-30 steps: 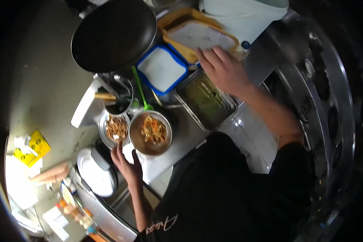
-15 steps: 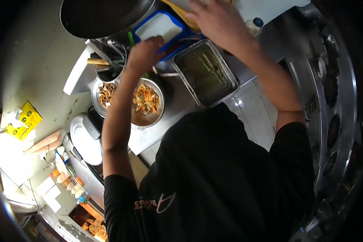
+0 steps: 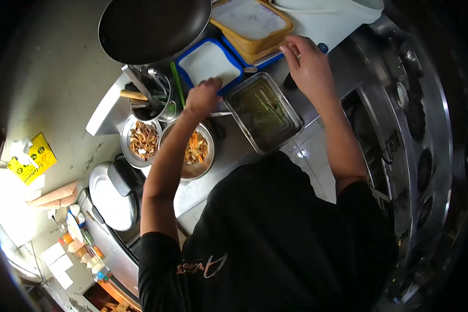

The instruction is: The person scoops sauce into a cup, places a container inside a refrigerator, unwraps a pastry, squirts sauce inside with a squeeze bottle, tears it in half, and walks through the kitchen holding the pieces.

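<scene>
My left hand (image 3: 203, 99) is at the near edge of a blue-rimmed container (image 3: 210, 61) with a white surface. Its fingers are curled, and what they may hold is hidden. My right hand (image 3: 311, 65) hovers near the front right corner of an orange tub (image 3: 255, 47), thumb and index finger a little apart, with nothing visible between them. A blue bottle cap (image 3: 323, 48) shows just behind it. Between my hands lies a metal tray (image 3: 262, 112) with green pieces in liquid. My left forearm partly covers a bowl of carrot and vegetables (image 3: 196, 148).
A black pan (image 3: 153, 28) is at the back left, above a holder of utensils (image 3: 152, 93). A bowl of brown strips (image 3: 143, 140) and a green-handled utensil (image 3: 177, 83) are nearby. A white bucket (image 3: 327, 23) stands at the back right, and a white-lidded appliance (image 3: 112, 197) at the left.
My left hand has moved from beside the bowls to the blue-rimmed container. My right hand has shifted right, off the orange tub's top. The camera view has shifted too.
</scene>
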